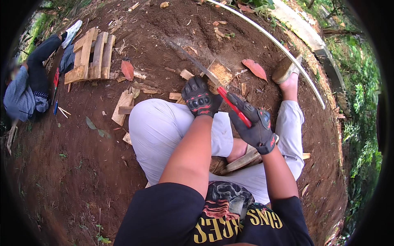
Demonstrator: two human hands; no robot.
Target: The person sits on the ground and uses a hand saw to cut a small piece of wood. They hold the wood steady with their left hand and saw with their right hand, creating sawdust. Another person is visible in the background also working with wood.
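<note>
My right hand (251, 121), in a black and red glove, is closed round the red handle of a machete (197, 64). Its long dark blade slants up and left, passing just over a wooden chopping block (222, 74). Close to the block's left side, my left hand (200, 96), gloved alike, is curled into a fist; whatever lies inside its fingers is hidden. A small piece of wood (186, 74) shows right above its knuckles, and another wood offcut (175, 96) lies beside its wrist.
A slatted wooden stool (93, 57) stands on the dirt at upper left, near another seated person (28, 88). Wood scraps (123, 107) lie left of my bent knee. A long pale pole (279, 44) curves past my outstretched foot. Dry red leaves (255, 69) are scattered about.
</note>
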